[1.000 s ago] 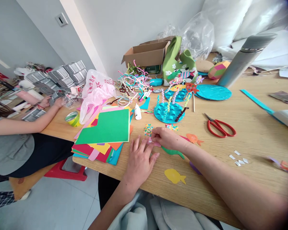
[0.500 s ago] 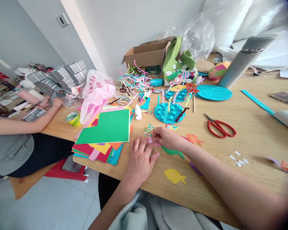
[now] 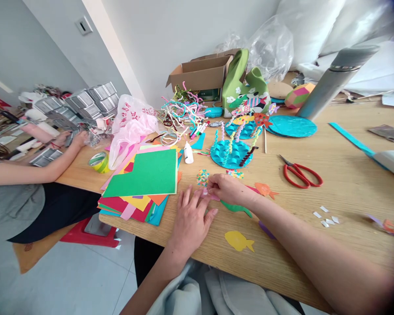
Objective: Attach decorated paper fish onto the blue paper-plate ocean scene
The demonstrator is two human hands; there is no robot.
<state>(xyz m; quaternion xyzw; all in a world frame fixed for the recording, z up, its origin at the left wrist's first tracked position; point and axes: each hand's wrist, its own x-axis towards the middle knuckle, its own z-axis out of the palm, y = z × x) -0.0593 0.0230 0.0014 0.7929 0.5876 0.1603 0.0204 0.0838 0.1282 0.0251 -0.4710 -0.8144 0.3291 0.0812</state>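
My left hand [image 3: 193,221] lies flat near the table's front edge, fingers spread, its fingertips touching a small pink paper cutout [image 3: 213,197]. Over that same cutout my right hand [image 3: 230,189] is closed in a pinch; what its fingertips hold, if anything, is hidden. Just beyond them are two little heaps of colored paper bits [image 3: 202,177]. A green paper cutout [image 3: 239,209] lies partly under my right wrist. To its right is an orange paper fish [image 3: 264,189], and a yellow paper fish [image 3: 237,241] rests closer to me.
Left of my hands is a stack of colored paper [image 3: 151,173]. A white glue bottle [image 3: 188,155], a blue base with twisted stems [image 3: 230,159] and red-handled scissors [image 3: 300,175] lie beyond. Small white pieces [image 3: 328,222] are at right. A co-worker's arm [image 3: 36,171] shows at far left.
My hands keep their place at the pink cutout. The whole view has shifted very slightly.
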